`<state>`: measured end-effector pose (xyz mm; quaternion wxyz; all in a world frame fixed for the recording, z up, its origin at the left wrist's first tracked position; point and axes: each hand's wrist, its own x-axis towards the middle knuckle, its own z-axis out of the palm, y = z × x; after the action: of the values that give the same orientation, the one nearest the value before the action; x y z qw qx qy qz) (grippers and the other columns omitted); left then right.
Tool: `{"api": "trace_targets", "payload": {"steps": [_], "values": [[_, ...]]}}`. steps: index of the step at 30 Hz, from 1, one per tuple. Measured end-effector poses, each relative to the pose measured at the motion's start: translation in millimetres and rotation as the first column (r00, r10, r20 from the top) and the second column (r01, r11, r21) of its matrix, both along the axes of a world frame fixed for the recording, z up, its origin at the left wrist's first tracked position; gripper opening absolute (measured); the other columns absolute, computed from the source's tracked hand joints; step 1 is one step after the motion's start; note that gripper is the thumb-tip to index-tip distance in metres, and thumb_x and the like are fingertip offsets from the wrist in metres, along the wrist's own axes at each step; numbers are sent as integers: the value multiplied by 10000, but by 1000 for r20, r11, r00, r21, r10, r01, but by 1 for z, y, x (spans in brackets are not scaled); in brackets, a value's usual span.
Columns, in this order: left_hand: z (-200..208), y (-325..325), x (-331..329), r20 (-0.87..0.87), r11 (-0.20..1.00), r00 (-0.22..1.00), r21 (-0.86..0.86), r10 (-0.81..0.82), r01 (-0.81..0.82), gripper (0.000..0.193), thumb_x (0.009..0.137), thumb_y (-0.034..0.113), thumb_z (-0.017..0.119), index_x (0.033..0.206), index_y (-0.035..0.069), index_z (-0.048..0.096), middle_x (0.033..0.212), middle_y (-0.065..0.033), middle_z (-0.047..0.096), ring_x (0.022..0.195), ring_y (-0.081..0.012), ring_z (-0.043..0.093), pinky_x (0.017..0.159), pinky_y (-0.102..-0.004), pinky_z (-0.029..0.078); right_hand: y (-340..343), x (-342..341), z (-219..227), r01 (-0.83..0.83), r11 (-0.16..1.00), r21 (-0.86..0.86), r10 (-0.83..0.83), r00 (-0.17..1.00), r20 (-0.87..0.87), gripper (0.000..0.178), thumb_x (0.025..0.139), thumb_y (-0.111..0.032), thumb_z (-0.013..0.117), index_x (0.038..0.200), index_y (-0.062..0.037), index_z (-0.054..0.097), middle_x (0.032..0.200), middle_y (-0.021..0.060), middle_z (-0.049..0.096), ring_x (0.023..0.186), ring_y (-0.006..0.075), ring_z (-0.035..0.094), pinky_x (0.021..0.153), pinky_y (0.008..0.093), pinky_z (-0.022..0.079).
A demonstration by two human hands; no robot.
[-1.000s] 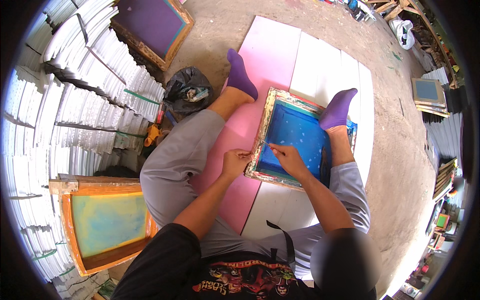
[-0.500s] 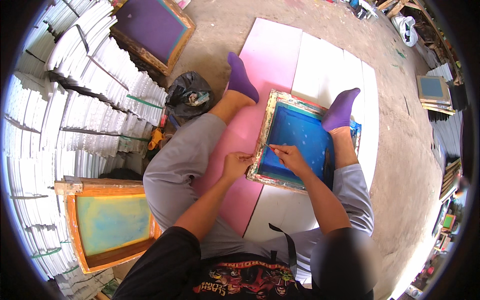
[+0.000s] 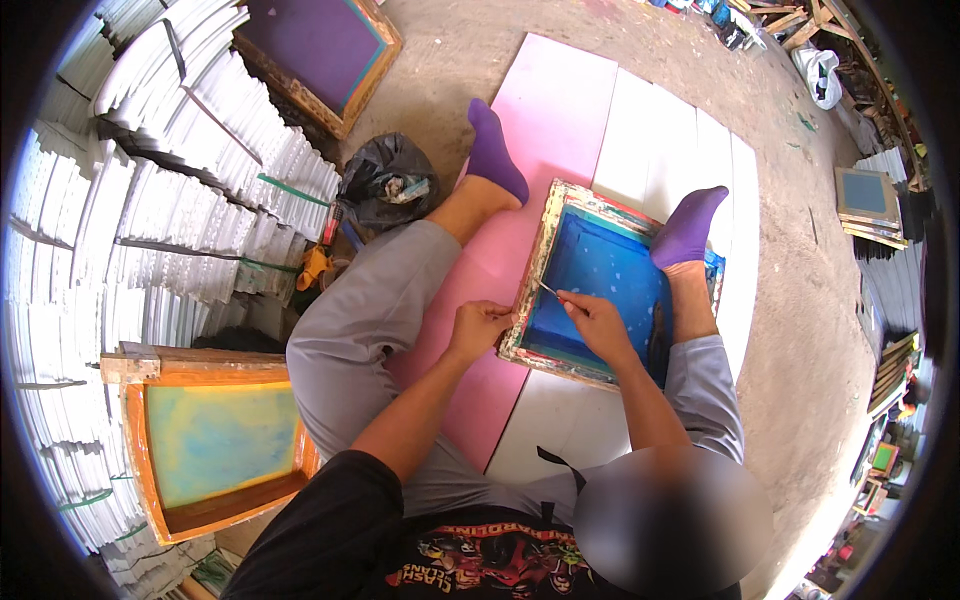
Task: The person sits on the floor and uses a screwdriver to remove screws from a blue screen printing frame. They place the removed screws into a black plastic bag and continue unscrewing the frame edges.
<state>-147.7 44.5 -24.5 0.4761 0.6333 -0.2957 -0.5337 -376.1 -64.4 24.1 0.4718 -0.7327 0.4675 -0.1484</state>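
A screen-printing frame [image 3: 543, 240] with blue mesh and a paint-crusted wooden rim lies tilted across the boards between my legs. My right hand [image 3: 600, 328] grips a small red-handled tool [image 3: 551, 291] with a thin metal shaft, over the mesh close to the frame's left rim. What kind of tool it is, I cannot tell. At the outside of that rim, near its lower left corner, my left hand [image 3: 482, 330] has thumb and fingers pinched together against the wood. Light specks dot the blue mesh. My right foot, in a purple sock [image 3: 690, 228], rests over the frame's right side.
Pink and white boards [image 3: 560, 90] lie under the frame. Tall white sheet stacks [image 3: 170, 200] stand at left, beside a black plastic bag [image 3: 385, 170]. An orange-rimmed screen frame [image 3: 150, 480] is at lower left, a purple-meshed one [image 3: 395, 50] at far left.
The view has shifted a little. My right hand and the tool have drawn slightly right and toward me from the frame's left rim. My left hand keeps its place at the rim.
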Motion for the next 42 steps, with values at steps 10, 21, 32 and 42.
{"api": "trace_targets", "payload": {"steps": [10, 21, 32, 42], "values": [[6, -2, 1, 39, 999, 999, 34, -25, 23, 236, 891, 115, 817, 1035, -67, 776, 820, -117, 767, 644, -128, 694, 559, -284, 562, 14, 33, 58, -176, 957, -230, 36, 860, -508, 294, 1026, -305, 566, 1259, -231, 730, 1000, 163, 761, 914, 393, 724, 784, 530, 565], [-7, 0, 1, 65, 1000, 998, 6, -1, 0, 219, 879, 110, 822, 1004, -64, 782, 771, -132, 766, 590, -135, 690, 516, -289, 548, 16, 39, 67, -144, 970, -195, 23, 855, -518, 287, 1025, -288, 563, 1236, -225, 748, 982, 167, 763, 899, 396, 726, 784, 530, 571], [-1, 0, 3, 80, 1000, 997, 5, -8, 8, 228, 873, 119, 830, 1007, -60, 784, 806, -134, 779, 636, -131, 707, 565, -275, 563, 17, 52, 77, -256, 956, -140, 106, 752, -651, 348, 999, -220, 549, 1312, -214, 700, 1006, 185, 756, 907, 402, 731, 789, 539, 575], [-15, -1, -1, 46, 1000, 999, 17, 14, -15, 224, 881, 108, 827, 1025, -57, 782, 819, -128, 777, 634, -128, 703, 551, -275, 559, -3, 28, 39, -157, 987, -27, 135, 915, -381, 347, 1016, -248, 569, 1319, -151, 707, 1072, 179, 758, 954, 401, 727, 824, 479, 575]]}}
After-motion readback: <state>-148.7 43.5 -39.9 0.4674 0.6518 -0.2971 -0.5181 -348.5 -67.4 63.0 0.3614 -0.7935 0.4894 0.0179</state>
